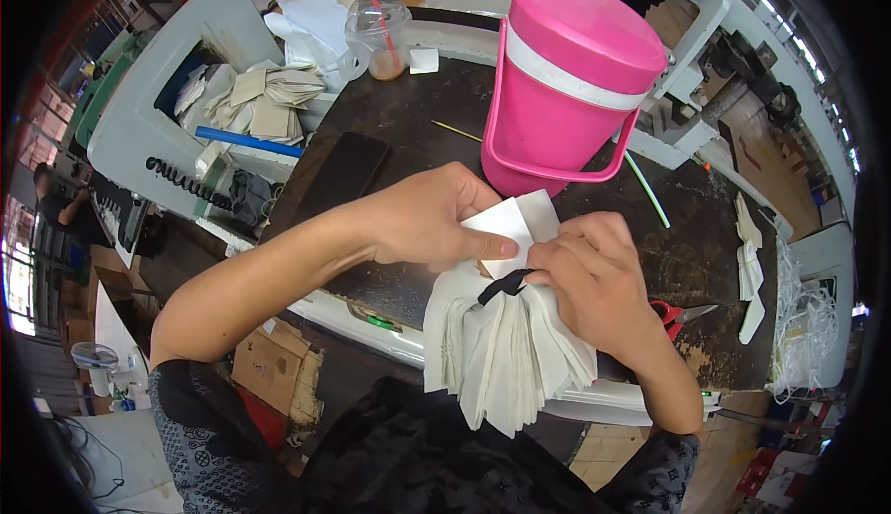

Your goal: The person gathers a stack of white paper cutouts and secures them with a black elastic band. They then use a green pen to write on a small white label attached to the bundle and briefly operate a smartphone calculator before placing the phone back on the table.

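Observation:
My left hand [445, 222] is closed on a small stack of white paper pieces [501, 226], its thumb pressing on the top one. At the right side of that stack my right hand [589, 277] has its fingers curled and pinched by a black strip [504, 287]. Whether the fingers grip the strip or the stack's edge is partly hidden. Below both hands a thick bundle of off-white sheets [506, 356] fans out over the table's near edge, gathered at its top by the black strip.
Behind my hands stands a pink lidded bucket [548, 124]. A dark phone [348, 175] lies to the left, red-handled scissors [682, 316] to the right. Farther back are a plastic cup with a straw [380, 41] and a bin of paper pieces [264, 96]. Clear plastic strands [803, 342] hang at right.

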`<state>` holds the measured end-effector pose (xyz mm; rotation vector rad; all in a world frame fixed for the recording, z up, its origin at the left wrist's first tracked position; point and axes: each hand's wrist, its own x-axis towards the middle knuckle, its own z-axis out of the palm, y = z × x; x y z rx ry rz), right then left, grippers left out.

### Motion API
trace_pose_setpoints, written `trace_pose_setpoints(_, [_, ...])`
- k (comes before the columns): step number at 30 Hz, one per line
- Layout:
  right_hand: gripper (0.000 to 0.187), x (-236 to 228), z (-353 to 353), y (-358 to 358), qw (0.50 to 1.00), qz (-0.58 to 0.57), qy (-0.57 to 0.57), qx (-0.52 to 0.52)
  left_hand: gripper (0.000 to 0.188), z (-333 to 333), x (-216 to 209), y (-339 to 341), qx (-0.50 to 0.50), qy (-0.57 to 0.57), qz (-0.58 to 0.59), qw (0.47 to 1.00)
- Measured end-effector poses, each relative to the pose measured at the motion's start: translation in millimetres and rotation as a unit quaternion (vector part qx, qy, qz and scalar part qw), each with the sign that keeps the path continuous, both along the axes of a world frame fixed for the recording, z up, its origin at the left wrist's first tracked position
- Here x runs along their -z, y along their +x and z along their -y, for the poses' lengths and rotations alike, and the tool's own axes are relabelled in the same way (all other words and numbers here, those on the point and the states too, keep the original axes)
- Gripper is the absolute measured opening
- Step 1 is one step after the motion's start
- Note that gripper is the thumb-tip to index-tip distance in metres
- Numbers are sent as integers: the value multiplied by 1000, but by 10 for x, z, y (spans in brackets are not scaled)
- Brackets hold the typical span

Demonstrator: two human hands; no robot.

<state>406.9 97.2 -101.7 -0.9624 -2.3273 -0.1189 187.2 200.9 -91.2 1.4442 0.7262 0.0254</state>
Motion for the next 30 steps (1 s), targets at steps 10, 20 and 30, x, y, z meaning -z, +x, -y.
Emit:
trace_pose_setpoints(10, [18,60,99,3,975,-147,-167,28,17,-49,137,-32,59,69,72,993])
trace_pose_setpoints(20, [14,26,122,-9,964,-178,-194,40,31,73,-182,125,-9,316,27,948])
trace_pose_setpoints(30, [4,6,62,-5,903,-272,-329,47,25,651,-188,40,36,567,53,821])
